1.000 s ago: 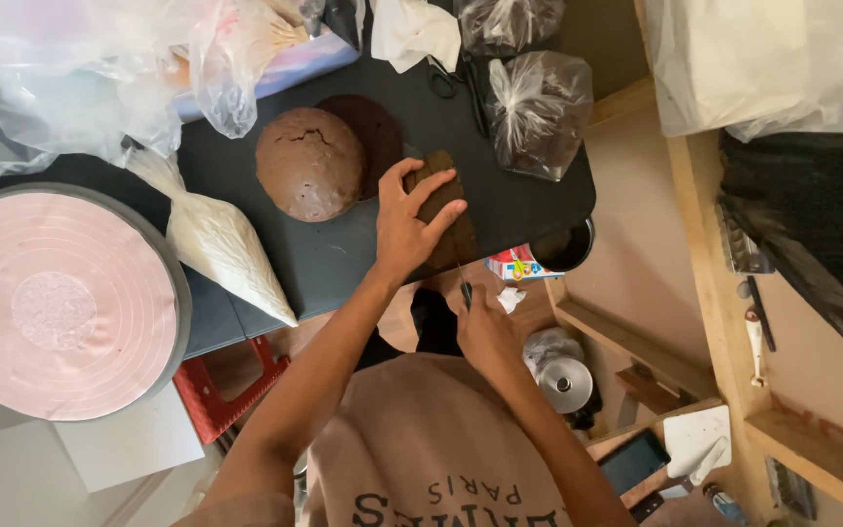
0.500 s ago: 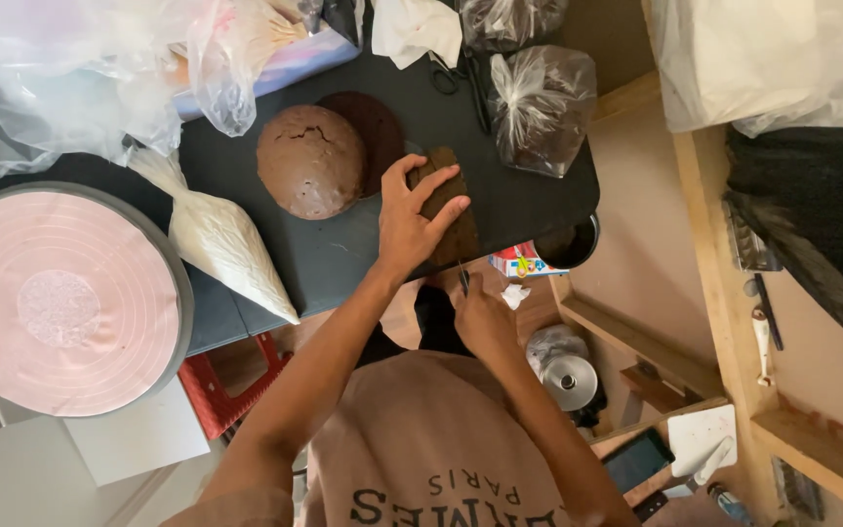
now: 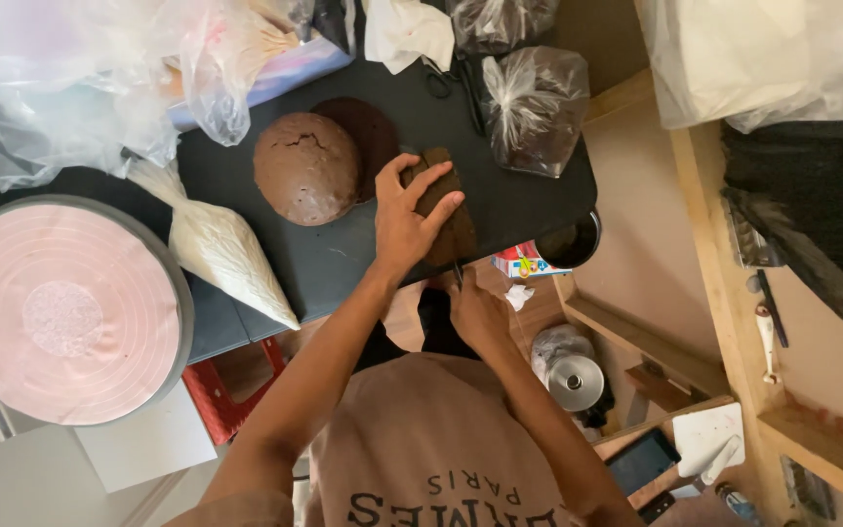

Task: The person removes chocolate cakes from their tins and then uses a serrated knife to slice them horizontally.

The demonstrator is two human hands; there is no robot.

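Two hands at the near edge of the black worktop point(image 3: 343, 259): left hand point(image 3: 404, 224) lies flat, fingers spread, pressing on a dark brown cake piece point(image 3: 446, 210) just right of the domed chocolate cake point(image 3: 306, 168). Right hand point(image 3: 475, 310), below the worktop edge, has its grip closed around a thin dark handle point(image 3: 458, 275), blade hidden. A white piping bag point(image 3: 219, 244) and pink-topped turntable point(image 3: 51, 312) lie to the left

Pink frosted cake point(image 3: 56, 317) on turntable far left. White piping bag point(image 3: 221, 249) lying beside it on dark board point(image 3: 343, 263). Domed chocolate cake point(image 3: 306, 168) next to flat dark round layer point(image 3: 375, 127). Clear plastic bag point(image 3: 536, 107) of dark crumbs at board's far corner. Red stool point(image 3: 221, 390) underneath.
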